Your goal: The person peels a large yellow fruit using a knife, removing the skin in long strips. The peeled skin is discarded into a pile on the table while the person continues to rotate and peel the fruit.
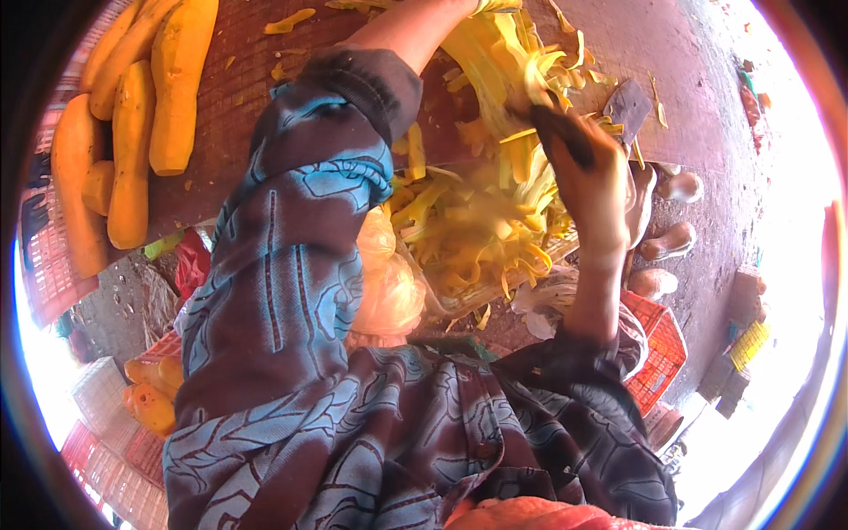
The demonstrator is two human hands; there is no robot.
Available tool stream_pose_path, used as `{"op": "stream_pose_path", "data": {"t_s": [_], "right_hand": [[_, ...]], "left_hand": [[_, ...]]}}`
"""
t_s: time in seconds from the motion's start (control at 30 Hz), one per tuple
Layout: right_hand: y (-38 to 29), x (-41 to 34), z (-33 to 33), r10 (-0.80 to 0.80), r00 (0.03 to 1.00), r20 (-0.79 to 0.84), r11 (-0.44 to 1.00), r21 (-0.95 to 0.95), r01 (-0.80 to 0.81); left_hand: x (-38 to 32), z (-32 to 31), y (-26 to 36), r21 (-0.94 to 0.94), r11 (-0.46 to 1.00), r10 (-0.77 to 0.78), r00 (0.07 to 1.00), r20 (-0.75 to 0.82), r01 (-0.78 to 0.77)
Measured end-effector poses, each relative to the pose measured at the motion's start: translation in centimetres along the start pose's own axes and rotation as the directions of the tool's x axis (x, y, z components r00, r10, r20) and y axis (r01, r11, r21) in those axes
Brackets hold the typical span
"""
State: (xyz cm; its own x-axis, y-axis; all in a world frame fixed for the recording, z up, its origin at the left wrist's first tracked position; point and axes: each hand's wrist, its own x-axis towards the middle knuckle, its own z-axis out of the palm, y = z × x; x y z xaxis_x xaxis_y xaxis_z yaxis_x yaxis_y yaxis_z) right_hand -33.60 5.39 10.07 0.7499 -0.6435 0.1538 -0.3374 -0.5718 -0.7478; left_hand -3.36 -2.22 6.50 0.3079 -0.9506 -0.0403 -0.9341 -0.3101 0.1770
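Observation:
My left hand is cut off by the top edge, at the upper end of a mass of yellow strips; its fingers and any object in it are hidden. My right hand is closed around a dark-handled tool, blurred by motion, so its kind is unclear. Beside that hand hang long yellow peel strips over the table's near edge. Below them lies a heap of peelings, in what seems to be a crate or basket. A flat grey metal blade rests on the table, right of the right hand.
Several peeled long orange squashes lie at the left of the reddish-brown table. Filled translucent plastic bags stand below my left arm. An orange plastic crate is at the right. More orange squashes sit low at the left.

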Motion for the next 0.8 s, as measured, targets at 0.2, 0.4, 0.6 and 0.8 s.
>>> {"op": "stream_pose_path", "data": {"t_s": [0.2,0.4,0.6,0.8], "right_hand": [[1.6,-6.2,-5.7,-0.23,0.965,0.122,0.761,-0.596,0.257],[0.3,2.7,-0.8,0.054,0.997,-0.058,0.99,-0.124,-0.06],[4.8,-7.7,-1.7,0.25,0.963,-0.099,0.967,-0.027,-0.254],[2.9,-0.6,-3.7,0.084,0.963,-0.257,0.986,0.159,-0.044]], "left_hand": [[0.8,0.1,1.4,0.09,0.996,0.017,0.998,-0.055,-0.012],[-3.5,-0.5,0.3,-0.005,1.0,0.008,0.976,-0.218,-0.01],[-4.8,1.4,-1.1,0.038,0.995,0.096,0.974,-0.206,-0.09],[-3.0,0.7,0.5,0.001,1.0,0.007,0.979,-0.203,-0.006]]}}
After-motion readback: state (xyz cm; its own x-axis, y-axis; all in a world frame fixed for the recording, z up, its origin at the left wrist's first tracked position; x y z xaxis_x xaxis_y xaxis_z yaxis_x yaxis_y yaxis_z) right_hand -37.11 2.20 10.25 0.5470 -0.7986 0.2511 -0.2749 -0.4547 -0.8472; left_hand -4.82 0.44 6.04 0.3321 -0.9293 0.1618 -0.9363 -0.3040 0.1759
